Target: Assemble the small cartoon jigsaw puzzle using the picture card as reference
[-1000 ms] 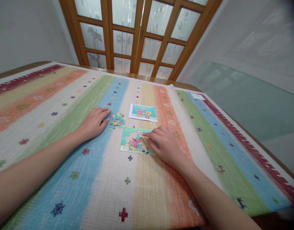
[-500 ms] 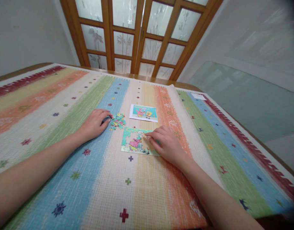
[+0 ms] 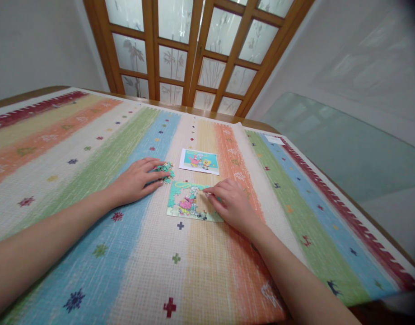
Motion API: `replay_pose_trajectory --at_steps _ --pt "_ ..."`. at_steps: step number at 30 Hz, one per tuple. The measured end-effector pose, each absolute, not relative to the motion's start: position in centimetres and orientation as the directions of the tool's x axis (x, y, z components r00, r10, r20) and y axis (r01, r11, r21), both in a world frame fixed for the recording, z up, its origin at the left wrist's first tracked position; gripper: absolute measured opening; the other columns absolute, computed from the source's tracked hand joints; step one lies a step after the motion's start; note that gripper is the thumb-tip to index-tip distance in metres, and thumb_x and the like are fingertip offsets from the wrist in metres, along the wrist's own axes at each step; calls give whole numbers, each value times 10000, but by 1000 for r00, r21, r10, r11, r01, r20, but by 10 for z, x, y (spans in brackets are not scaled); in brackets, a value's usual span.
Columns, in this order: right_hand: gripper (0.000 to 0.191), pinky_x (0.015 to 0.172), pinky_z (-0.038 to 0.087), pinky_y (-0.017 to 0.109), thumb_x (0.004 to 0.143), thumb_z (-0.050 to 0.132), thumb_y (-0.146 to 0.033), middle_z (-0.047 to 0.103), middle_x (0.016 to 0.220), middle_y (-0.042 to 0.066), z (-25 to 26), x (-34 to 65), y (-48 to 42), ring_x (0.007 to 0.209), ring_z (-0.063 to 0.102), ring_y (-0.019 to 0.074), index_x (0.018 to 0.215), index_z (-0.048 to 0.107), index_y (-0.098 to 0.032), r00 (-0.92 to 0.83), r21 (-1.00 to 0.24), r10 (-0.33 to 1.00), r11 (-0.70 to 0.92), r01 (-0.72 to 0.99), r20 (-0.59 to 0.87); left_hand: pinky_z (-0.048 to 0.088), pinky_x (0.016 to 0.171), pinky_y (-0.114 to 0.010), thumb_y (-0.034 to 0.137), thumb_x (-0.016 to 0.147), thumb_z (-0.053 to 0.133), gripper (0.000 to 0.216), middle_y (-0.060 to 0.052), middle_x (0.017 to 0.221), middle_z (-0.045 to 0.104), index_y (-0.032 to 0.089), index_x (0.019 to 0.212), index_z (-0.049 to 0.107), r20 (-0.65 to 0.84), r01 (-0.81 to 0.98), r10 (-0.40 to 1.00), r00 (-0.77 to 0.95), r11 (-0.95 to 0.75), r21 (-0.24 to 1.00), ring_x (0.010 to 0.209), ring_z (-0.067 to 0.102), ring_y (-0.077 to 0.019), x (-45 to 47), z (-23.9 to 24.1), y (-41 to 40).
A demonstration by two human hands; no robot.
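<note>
My left hand lies over a small pile of loose jigsaw pieces, teal with bits of other colours. Its fingers are spread on the pile and cover much of it. A partly assembled jigsaw puzzle with a pink and a pale cartoon figure lies in front of me; bare backing shows right of its middle. At the puzzle's right side is my right hand, index finger and thumb close together over the bare part. Whatever is between those fingertips is too small to make out. The hand hides the puzzle's right edge.
Just beyond the puzzle lies a printed reference picture of cartoon figures. A striped tablecloth covers the table. A white slip of paper rests near the far right edge. Wooden glazed doors stand behind.
My left hand has moved right onto the loose pieces, its fingers spreading over them. The right hand stays at the puzzle with little change. The view has shifted slightly.
</note>
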State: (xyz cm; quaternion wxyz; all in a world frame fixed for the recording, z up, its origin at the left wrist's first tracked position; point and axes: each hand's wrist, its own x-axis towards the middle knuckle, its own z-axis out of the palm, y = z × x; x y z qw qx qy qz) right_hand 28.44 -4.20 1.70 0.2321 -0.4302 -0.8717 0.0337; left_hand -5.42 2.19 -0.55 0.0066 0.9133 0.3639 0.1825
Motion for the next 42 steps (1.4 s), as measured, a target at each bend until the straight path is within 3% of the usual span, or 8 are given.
replay_pose_trajectory --at_steps 11,19,30,38,42 --pt "176 823 428 403 997 571 -228 729 909 69 17 284 -42 928 602 247 1070 731 -229 -508 -289 790 603 743 342 412 1099 -519 478 1028 472 371 -53 1351 669 303 1196 752 377 718 677 632 -695 44 1280 552 -314 -55 -5 20" --pt "185 815 427 401 1001 559 -234 728 905 70 17 285 -41 913 601 241 1062 734 -228 -506 -286 788 605 743 351 436 1055 -520 483 1005 527 344 -67 1277 706 282 1146 767 415 711 687 596 -692 124 1217 590 -316 -51 -4 20" --pt "166 828 435 402 991 579 -223 723 895 64 14 285 -40 912 604 240 1061 730 -227 -506 -283 788 604 745 349 449 1005 -471 453 1014 533 303 -62 1194 723 259 1030 765 425 705 659 620 -706 65 1133 612 -287 -50 -4 22" --pt "168 830 430 403 985 583 -215 729 916 65 13 287 -39 933 613 242 1067 729 -233 -506 -279 791 600 749 343 433 1037 -479 493 985 559 300 -73 1213 705 231 965 705 388 718 712 585 -677 160 1169 592 -292 -48 -1 19" --pt "169 826 432 408 991 576 -222 730 910 69 14 286 -39 917 611 240 1060 730 -225 -512 -273 790 603 749 337 423 1069 -496 551 971 561 368 -98 1275 670 225 1078 692 369 736 749 551 -644 208 1210 571 -302 -49 -4 22"
